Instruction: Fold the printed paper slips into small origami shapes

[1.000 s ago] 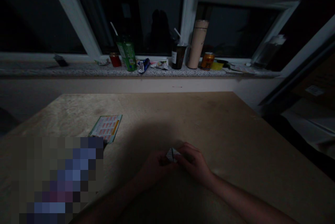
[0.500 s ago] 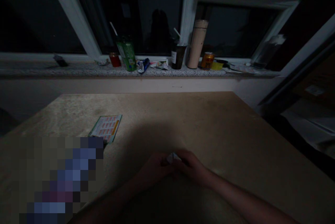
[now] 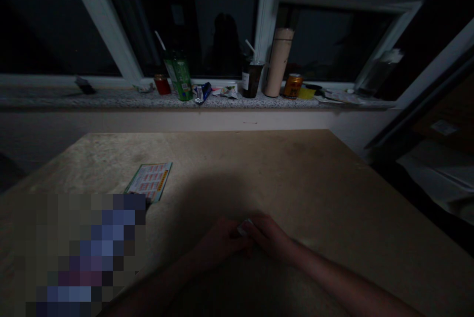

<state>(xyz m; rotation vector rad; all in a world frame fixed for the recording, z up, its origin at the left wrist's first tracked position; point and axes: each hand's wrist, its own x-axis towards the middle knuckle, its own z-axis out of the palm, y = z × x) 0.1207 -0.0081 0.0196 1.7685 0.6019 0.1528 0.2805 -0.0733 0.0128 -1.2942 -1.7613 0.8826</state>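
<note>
My left hand (image 3: 218,244) and my right hand (image 3: 272,238) meet low over the wooden table (image 3: 296,183), fingers pinched together around a small white folded piece of paper (image 3: 243,228). Only a sliver of the paper shows between the fingertips; the rest is hidden by my fingers. The light is dim and my hands lie in shadow.
A printed green-edged card (image 3: 150,181) lies on the table to the left, beside a blurred patch. On the stone windowsill (image 3: 111,99) stand a green cup with straw (image 3: 179,77), a dark cup (image 3: 252,79), a tall beige flask (image 3: 278,62), an orange can (image 3: 294,86) and wrappers.
Both hands have sunk slightly toward me and closed tighter over the paper, which showed more plainly a second ago.
</note>
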